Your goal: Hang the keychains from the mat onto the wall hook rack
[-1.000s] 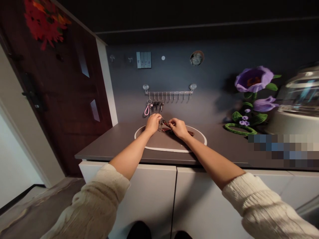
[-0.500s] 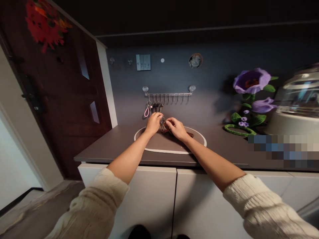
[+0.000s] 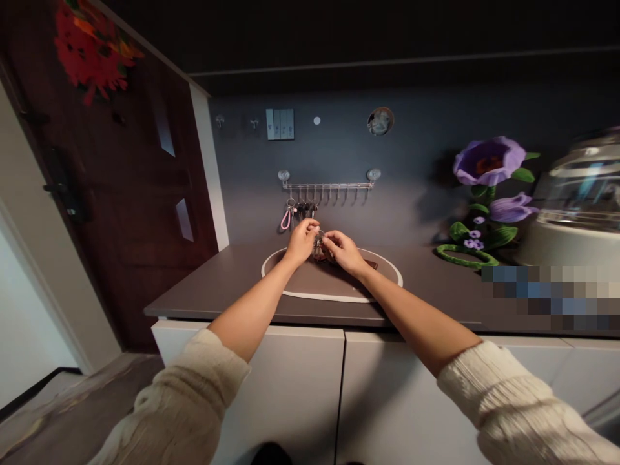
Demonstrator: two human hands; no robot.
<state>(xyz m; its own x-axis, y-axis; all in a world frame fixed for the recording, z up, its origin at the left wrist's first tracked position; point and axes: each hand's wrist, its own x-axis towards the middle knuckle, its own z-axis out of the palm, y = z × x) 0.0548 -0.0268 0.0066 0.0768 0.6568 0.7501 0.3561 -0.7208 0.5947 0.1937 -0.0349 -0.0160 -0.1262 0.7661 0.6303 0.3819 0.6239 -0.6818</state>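
My left hand (image 3: 302, 240) and my right hand (image 3: 341, 249) meet above an oval brown mat with a white rim (image 3: 334, 286) on the counter. Both are pinched on a small bunch of keys on a metal ring (image 3: 318, 243) held between them. A brown strap or tag (image 3: 369, 263) hangs from the bunch and lies on the mat past my right hand. On the wall just behind hangs a hook rail (image 3: 329, 186) with a pink loop (image 3: 285, 219) and more keys (image 3: 305, 208) at its left end.
The grey counter (image 3: 213, 284) tops white cabinet doors (image 3: 290, 387). A dark wooden door (image 3: 121, 194) stands at the left. Purple knitted flowers (image 3: 489, 187) and a domed glass cover (image 3: 576, 194) sit at the right. Light switches (image 3: 279, 124) are on the wall.
Both hands have lifted slightly with the key bunch and drawn closer together; the view has shifted a little downward.
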